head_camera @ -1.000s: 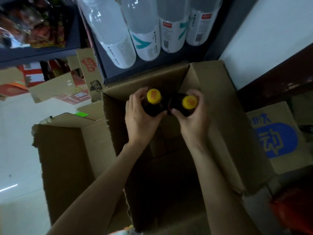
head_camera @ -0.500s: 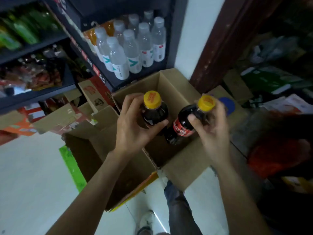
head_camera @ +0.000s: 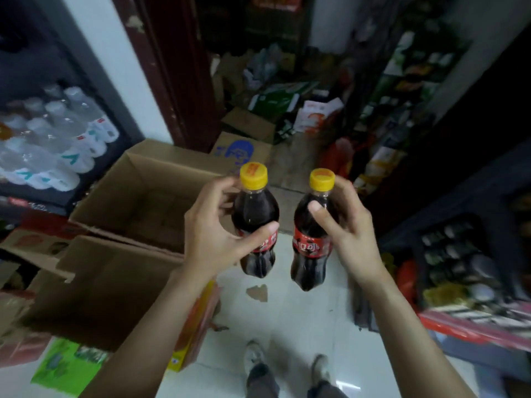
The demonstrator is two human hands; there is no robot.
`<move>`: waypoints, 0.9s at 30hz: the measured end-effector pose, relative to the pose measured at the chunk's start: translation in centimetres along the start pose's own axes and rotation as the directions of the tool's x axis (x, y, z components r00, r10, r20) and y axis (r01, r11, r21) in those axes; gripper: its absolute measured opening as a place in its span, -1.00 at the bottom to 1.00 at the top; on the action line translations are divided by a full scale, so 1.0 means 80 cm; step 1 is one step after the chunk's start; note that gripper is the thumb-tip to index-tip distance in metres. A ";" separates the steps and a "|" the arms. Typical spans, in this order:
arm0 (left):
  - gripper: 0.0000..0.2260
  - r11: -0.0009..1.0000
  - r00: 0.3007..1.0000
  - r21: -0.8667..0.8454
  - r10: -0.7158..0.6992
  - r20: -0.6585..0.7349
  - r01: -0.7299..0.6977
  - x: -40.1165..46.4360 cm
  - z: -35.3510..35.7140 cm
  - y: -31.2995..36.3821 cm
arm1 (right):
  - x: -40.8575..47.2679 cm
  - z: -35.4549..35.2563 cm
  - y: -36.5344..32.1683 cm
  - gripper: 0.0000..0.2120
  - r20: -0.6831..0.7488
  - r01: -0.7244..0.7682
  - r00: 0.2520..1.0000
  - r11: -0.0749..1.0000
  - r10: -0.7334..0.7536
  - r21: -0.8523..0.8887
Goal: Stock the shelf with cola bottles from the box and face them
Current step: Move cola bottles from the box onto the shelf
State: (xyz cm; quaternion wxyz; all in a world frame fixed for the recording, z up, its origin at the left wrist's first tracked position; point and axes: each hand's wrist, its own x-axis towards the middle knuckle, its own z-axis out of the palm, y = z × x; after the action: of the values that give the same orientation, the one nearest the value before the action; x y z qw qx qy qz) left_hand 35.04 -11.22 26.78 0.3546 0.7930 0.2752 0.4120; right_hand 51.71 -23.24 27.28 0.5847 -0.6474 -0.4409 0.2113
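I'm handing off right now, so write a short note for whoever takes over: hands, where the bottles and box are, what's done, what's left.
Left hand grips one cola bottle around its upper body; right hand grips a second cola bottle. Both are upright, yellow caps on, held apart above the white floor.
The open cardboard box sits to the left; no bottles show in the visible part of its inside.
Done: two bottles lifted clear of the box.
Left: carry them to the shelf, set them down, turn red labels outward.

Cola bottles (head_camera: 254, 214): yellow caps, red labels.
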 end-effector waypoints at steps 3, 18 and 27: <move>-0.46 0.996 0.995 -0.042 0.079 0.055 -0.077 -0.001 0.047 0.043 | -0.038 -0.068 -0.005 -0.67 -0.086 -0.024 0.996 0.999 0.021 -0.024; -0.50 0.883 0.916 -0.292 0.398 0.054 -0.366 -0.034 0.331 0.326 | -0.170 -0.439 -0.066 -0.74 -0.350 0.143 0.919 0.981 -0.182 -0.133; -0.52 0.761 0.831 -0.339 0.535 -0.153 -0.553 -0.017 0.454 0.489 | -0.176 -0.628 -0.136 -0.90 -0.439 0.385 0.813 0.919 -0.382 -0.087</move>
State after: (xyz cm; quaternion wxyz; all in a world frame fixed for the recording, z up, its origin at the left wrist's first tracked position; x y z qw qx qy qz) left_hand 70.82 -47.76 42.11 0.3560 0.7474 -0.0409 0.5595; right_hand 80.49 -64.24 45.53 0.7027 -0.5744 -0.4150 -0.0640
